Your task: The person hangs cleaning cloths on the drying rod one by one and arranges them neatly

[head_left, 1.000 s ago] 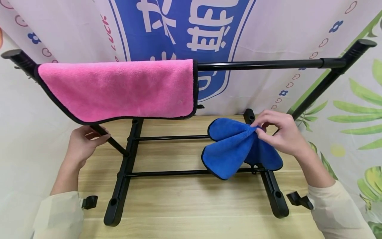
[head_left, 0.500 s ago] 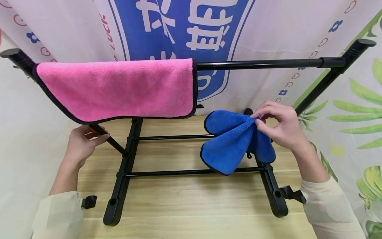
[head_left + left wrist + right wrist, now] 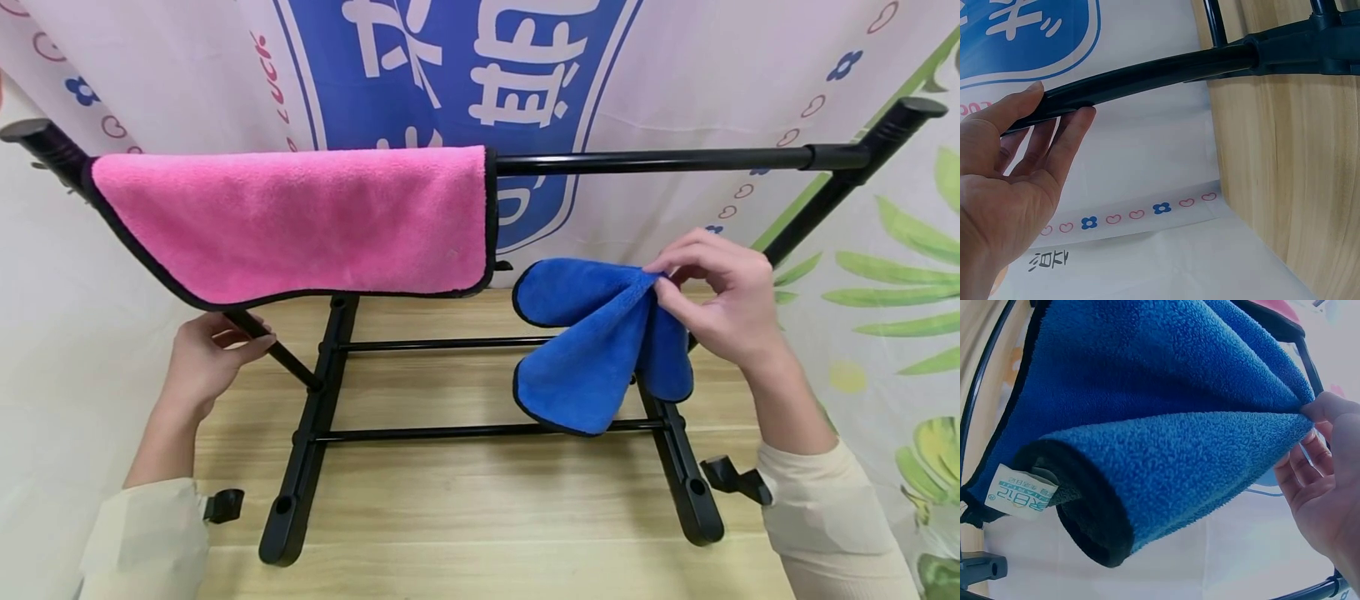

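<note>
Standing on the worktop [image 3: 480,508], the rack [image 3: 283,521] carries a pink towel [image 3: 300,225] top left; below the top bar [image 3: 652,162]'s bare right half, a blue cloth [image 3: 581,358] droops down-left from the pinching right hand [image 3: 723,296]; the left hand [image 3: 206,354] grips the left post [image 3: 288,362].

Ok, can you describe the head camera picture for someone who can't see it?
A person's right hand pinches a fuzzy, black-edged blue cloth, while the left hand holds a side post of a black tubular rack. A fuzzy, black-edged pink cloth hangs over the left part of the rack's top bar.
</note>
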Motion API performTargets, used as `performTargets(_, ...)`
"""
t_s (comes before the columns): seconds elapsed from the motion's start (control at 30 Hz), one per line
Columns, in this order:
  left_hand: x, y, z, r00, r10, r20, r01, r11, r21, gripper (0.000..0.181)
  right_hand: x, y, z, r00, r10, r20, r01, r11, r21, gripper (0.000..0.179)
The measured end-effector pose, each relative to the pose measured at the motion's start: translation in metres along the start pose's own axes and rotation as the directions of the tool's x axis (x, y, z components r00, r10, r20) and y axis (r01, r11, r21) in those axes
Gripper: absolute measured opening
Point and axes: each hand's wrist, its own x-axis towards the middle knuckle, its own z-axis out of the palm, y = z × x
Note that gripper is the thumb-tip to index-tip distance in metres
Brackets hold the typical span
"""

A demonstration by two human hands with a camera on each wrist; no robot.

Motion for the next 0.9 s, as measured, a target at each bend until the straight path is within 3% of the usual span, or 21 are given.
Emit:
performTargets(0.3,0.000,0.000,0.001,1.000,-0.013,0.007,0.014,0.999,-0.036,0.016,0.012,-0.007,-0.004,0.991,-0.011,-0.134,0.012,1.000,0.000,0.009)
performTargets(0.6,-0.001,0.000,0.001,1.000,-0.009,0.005,0.009,1.000,-0.027,0.016,0.024,-0.020,-0.008,0.963,0.003,-0.270,-0.009,1.000,-0.020,0.011)
performTargets(0.9,-0.001,0.000,0.002,1.000,-0.012,-0.001,0.012,1.000,-0.027,0.013,0.039,-0.024,-0.012,0.936,0.005,-0.352,-0.005,1.000,0.001,0.013)
